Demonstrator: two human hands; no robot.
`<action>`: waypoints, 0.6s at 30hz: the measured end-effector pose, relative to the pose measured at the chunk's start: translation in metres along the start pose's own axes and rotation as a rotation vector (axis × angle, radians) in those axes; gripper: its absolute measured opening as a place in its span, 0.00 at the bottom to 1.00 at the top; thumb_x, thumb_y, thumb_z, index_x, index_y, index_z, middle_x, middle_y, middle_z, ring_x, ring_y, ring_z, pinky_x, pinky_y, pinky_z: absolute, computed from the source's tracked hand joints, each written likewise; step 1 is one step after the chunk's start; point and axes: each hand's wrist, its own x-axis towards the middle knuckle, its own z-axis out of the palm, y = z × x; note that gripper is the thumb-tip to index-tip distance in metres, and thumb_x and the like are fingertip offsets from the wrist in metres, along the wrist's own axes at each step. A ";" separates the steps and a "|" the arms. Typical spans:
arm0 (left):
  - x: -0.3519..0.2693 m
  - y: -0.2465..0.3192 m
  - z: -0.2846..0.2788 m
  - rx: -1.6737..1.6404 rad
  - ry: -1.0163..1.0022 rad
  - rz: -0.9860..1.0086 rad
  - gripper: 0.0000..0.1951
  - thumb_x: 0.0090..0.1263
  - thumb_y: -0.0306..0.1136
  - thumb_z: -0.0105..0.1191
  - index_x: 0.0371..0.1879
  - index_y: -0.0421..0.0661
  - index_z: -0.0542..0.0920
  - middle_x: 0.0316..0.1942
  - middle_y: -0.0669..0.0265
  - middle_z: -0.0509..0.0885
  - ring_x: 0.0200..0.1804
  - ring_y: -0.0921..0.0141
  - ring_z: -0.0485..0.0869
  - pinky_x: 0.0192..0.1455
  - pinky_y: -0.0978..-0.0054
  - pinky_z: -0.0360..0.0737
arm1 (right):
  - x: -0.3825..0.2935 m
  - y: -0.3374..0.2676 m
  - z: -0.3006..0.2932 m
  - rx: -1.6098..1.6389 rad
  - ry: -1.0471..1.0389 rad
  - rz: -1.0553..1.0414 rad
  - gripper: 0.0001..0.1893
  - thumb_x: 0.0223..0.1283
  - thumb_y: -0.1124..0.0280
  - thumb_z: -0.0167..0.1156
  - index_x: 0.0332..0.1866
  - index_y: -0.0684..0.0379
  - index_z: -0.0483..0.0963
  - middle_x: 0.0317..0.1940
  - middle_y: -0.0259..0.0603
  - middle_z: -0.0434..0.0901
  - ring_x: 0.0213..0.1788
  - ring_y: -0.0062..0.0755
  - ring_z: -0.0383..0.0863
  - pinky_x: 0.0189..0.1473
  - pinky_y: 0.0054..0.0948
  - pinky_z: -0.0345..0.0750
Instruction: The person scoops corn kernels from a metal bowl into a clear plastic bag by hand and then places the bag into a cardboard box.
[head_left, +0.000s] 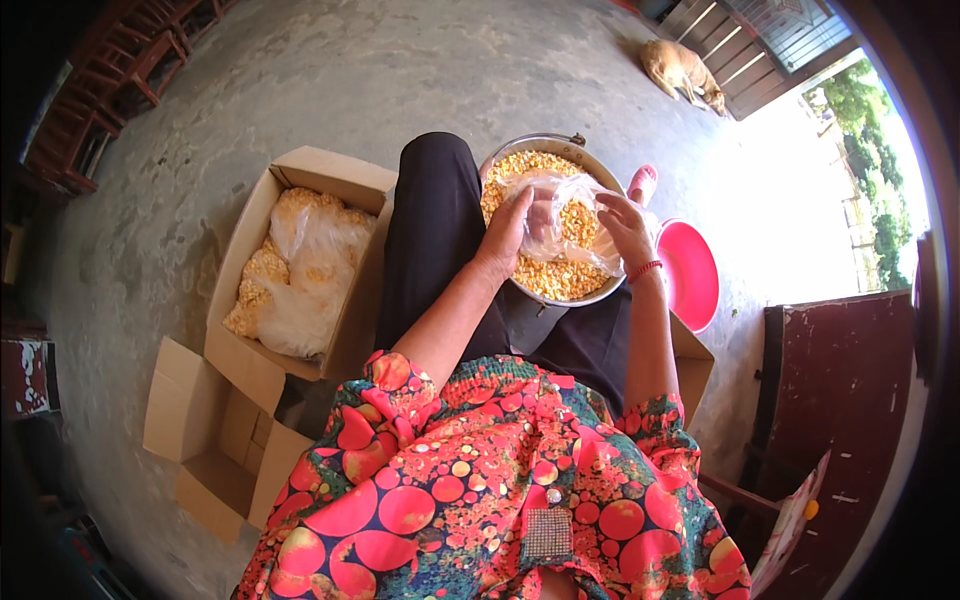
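A metal bucket (616, 177) with a wire bail sits between my knees, filled with yellow corn kernels (559, 279). Over the corn is a clear plastic bag (551, 244), its mouth spread wide, and kernels show in its middle. My left hand (512, 229) grips the bag's left side, with some fingers seen through the film. On the opposite side, my right hand (628, 231) has its fingers bent at the bag's edge; a red beaded bracelet (645, 271) circles that wrist. How firmly the right fingers pinch the film is hard to see.
To my left, a cardboard box (247, 206) holds clear bags of corn (311, 262); another open box (225, 457) lies behind it. A pink basin (688, 276) stands right of the bucket. A tan dog (679, 71) lies on the concrete floor (337, 67) near the doorway. Wooden chairs (146, 67) line the far left.
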 end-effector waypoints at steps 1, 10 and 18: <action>-0.002 0.002 0.001 0.012 0.024 0.024 0.25 0.67 0.33 0.43 0.61 0.52 0.49 0.34 0.67 0.79 0.29 0.79 0.77 0.27 0.83 0.74 | -0.004 -0.021 0.001 0.102 -0.033 0.131 0.11 0.54 0.72 0.54 0.42 0.64 0.74 0.32 0.34 0.77 0.31 0.20 0.74 0.32 0.18 0.71; -0.009 0.008 0.012 0.183 0.100 0.165 0.14 0.67 0.41 0.44 0.38 0.43 0.74 0.24 0.71 0.77 0.23 0.82 0.72 0.26 0.84 0.71 | -0.034 -0.075 -0.017 -0.372 0.497 -0.009 0.20 0.41 0.74 0.60 0.46 0.55 0.71 0.34 0.38 0.73 0.37 0.33 0.73 0.39 0.30 0.71; -0.010 0.010 0.011 0.424 0.120 0.336 0.14 0.67 0.38 0.45 0.33 0.40 0.78 0.26 0.70 0.78 0.26 0.77 0.75 0.30 0.82 0.72 | -0.055 -0.007 -0.013 0.047 0.176 0.332 0.20 0.50 0.76 0.53 0.51 0.62 0.65 0.20 0.38 0.73 0.22 0.30 0.73 0.29 0.26 0.72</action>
